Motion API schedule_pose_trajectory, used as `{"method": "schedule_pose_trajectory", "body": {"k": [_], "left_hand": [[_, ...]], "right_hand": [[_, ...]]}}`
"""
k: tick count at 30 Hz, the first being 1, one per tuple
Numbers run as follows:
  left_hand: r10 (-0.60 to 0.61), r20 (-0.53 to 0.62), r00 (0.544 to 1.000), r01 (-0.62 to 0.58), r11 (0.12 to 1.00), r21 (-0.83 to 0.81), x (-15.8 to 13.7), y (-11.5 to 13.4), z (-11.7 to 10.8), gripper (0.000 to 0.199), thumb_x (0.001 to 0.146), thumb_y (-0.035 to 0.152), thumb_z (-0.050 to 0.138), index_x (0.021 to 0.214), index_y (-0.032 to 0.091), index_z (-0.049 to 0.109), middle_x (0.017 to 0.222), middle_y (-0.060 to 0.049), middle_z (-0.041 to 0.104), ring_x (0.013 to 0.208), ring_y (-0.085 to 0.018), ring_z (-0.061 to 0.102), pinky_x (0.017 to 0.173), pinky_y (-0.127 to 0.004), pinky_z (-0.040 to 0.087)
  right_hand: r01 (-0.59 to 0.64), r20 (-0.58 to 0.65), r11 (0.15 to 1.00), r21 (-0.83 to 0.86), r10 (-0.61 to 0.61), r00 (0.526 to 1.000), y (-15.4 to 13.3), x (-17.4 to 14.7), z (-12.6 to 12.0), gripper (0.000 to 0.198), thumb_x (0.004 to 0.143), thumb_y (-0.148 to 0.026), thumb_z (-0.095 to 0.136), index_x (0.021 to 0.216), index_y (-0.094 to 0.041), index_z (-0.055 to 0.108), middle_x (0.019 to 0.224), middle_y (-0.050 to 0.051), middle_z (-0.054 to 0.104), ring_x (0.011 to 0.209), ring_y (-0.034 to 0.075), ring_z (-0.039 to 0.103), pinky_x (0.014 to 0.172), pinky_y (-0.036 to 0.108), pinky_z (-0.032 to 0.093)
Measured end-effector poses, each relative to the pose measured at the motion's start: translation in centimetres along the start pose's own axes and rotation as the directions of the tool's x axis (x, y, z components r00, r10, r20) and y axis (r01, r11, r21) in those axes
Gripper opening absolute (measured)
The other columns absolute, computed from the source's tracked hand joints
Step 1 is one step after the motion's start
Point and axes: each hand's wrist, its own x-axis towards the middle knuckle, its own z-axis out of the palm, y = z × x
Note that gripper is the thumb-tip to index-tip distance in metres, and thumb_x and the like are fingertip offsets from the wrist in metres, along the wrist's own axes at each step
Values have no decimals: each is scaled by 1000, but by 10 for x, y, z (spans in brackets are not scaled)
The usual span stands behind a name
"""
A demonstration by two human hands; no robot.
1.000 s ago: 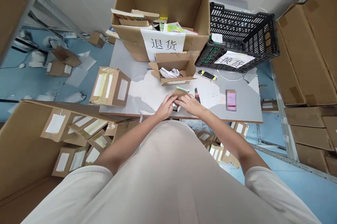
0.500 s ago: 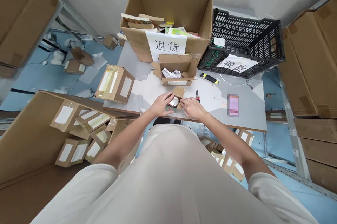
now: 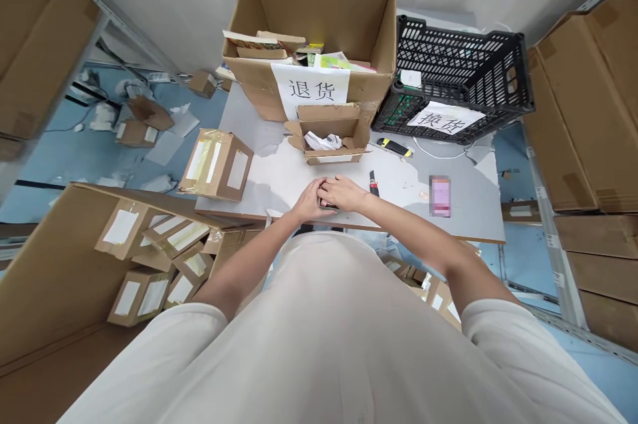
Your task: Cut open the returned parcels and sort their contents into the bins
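Observation:
At the near edge of the table, my left hand point(image 3: 309, 201) is wrapped round the left side of a small box point(image 3: 327, 206). Only a dark sliver of that box shows below my fingers. My right hand point(image 3: 345, 193) lies over its top with the fingers bent and touching my left hand, so its contents and flap are hidden. Just beyond my hands stands an opened cardboard carton point(image 3: 333, 159) with crumpled white paper point(image 3: 323, 141) inside. A red and black utility knife point(image 3: 373, 183) lies to the right of my right hand.
A large carton of books point(image 3: 249, 82) and a black plastic crate point(image 3: 451, 88) stand at the back. A taped box point(image 3: 212, 165) sits on the left. To the right lie a yellow and black cutter point(image 3: 395, 147) and a blurred pink item point(image 3: 440, 197). A big bin point(image 3: 44, 291) holds several parcels.
My right hand has moved left, from the box's right flap to over its top. The round silver thing seen inside before is now covered.

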Motion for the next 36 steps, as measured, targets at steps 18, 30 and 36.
{"method": "schedule_pose_trajectory", "body": {"k": [18,30,36], "left_hand": [[113,-10,993,-107,960,258,-10,2,-12,137,42,71,78,148,12,15,148,-28,29,140,-45,22,110,-63,17],[-21,-224,974,-153,670,-727,23,93,-41,76,67,64,69,124,16,54,125,-16,59,119,-32,54,100,-46,43],[-115,208,971,232,273,-933,0,115,-41,73,78,69,53,131,19,50,124,-15,62,106,-34,64,91,-50,50]], "right_hand": [[-6,-585,807,590,433,685,29,-61,-121,30,67,-20,66,96,-21,56,100,5,62,68,12,50,59,26,41],[191,-554,533,824,689,466,64,-58,-158,54,70,-69,63,103,-26,59,104,5,59,94,20,57,74,34,50],[336,-367,218,916,792,487,57,-46,-142,40,77,-61,63,99,-29,57,92,0,59,76,14,57,59,27,51]]}}
